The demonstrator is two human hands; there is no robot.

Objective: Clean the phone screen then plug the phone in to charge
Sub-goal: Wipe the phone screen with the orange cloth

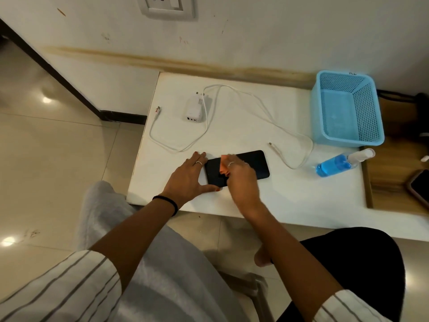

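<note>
Bare tabletop (pixel 290 201) lies open near the front edge. Farther back, the looping cable (pixel 255 101), charger (pixel 194 108) and basket (pixel 346 108) crowd it.

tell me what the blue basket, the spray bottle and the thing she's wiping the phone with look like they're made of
Blue basket: moulded plastic, matte, judging by its uniform perforated walls and solid rim.
Spray bottle: clear glossy plastic, probably; the blue liquid shows through, and the cap is white.
Wiper in the right hand: a small orange cloth, apparently soft fabric since it folds, though blur leaves that open.

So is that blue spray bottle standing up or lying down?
Lying down. The spray bottle rests on its side on the table, beside the blue basket.
</note>
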